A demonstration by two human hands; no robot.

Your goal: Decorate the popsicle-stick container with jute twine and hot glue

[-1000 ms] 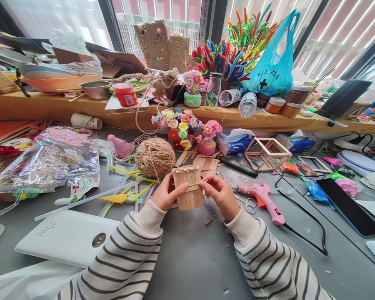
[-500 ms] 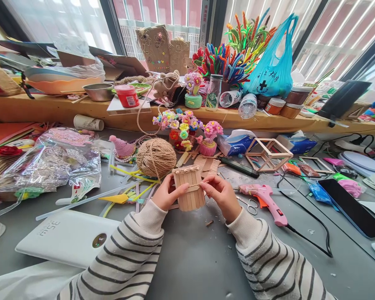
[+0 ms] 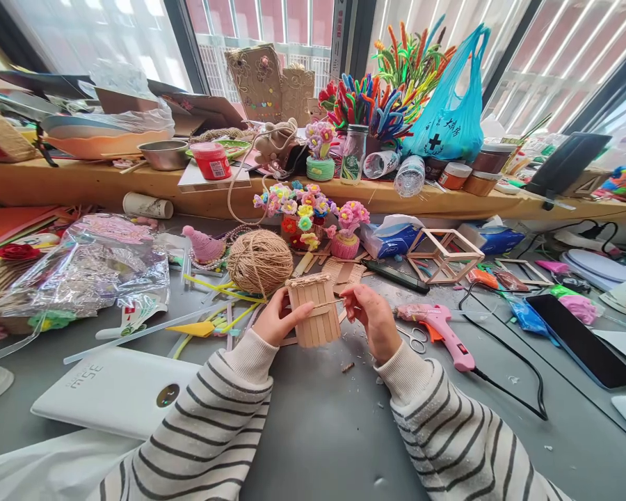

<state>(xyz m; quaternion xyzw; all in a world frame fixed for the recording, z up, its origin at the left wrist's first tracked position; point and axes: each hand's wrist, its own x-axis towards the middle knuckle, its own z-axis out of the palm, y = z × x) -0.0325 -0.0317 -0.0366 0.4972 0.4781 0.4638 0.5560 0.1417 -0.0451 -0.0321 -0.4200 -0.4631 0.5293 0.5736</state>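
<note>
Matt bare-wood stick cup (image 3: 314, 314), rough fibrous twine ball (image 3: 259, 261), glossy plastic glue gun (image 3: 441, 329).

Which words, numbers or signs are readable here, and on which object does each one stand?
"SE": grey letters on the white flat box; letters before them unclear.
White cross: on the blue plastic bag; characters beside it blurred.
Red jar and glass bottle labels: too small to read.
Wooden stick cup in the left hand, twine in the right hand: no text.
</note>
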